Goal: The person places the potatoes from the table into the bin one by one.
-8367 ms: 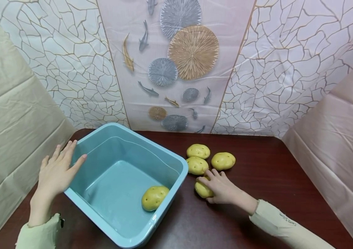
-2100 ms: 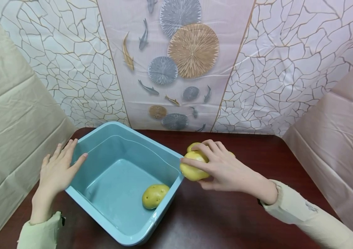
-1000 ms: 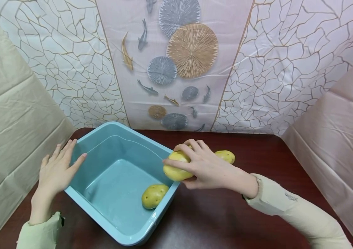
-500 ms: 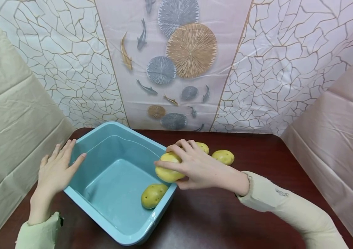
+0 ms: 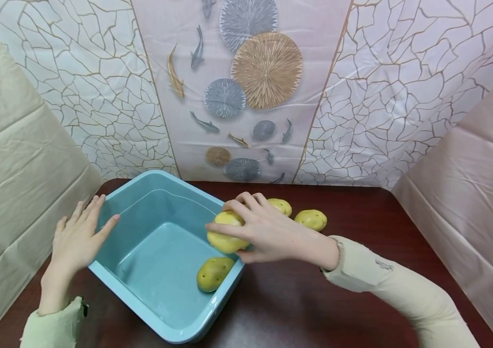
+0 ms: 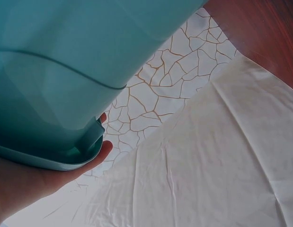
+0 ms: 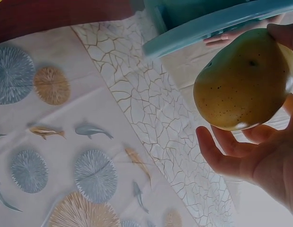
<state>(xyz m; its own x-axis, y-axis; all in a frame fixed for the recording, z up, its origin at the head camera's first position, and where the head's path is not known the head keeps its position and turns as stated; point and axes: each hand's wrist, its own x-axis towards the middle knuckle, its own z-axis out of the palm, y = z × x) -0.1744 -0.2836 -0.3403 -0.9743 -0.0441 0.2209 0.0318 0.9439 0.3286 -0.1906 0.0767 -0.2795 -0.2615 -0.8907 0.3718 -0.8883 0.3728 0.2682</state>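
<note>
My right hand (image 5: 268, 232) grips a yellow potato (image 5: 225, 238) with curled fingers and thumb. It holds the potato over the right side of a blue plastic basin (image 5: 142, 309). Close up in the right wrist view, the potato (image 7: 241, 85) sits between thumb and fingertips, small dark dents on its skin. Another potato (image 5: 213, 274) lies on the basin's floor against the near right wall. My left hand (image 5: 74, 241) rests on the basin's left rim, fingers straight. The left wrist view shows that hand (image 6: 42, 184) along the basin's rim, its fingers partly hidden.
Behind my right hand, a potato (image 5: 280, 207) lies partly covered on the dark red table (image 5: 359, 232), and another potato (image 5: 311, 220) lies to its right. A patterned cloth (image 5: 268, 145) hangs behind the table, with plain cloth sides (image 5: 468, 193).
My right hand has taken a potato up off the table and carried it left, past the right rim and over the basin. My left hand stays put on the rim.
</note>
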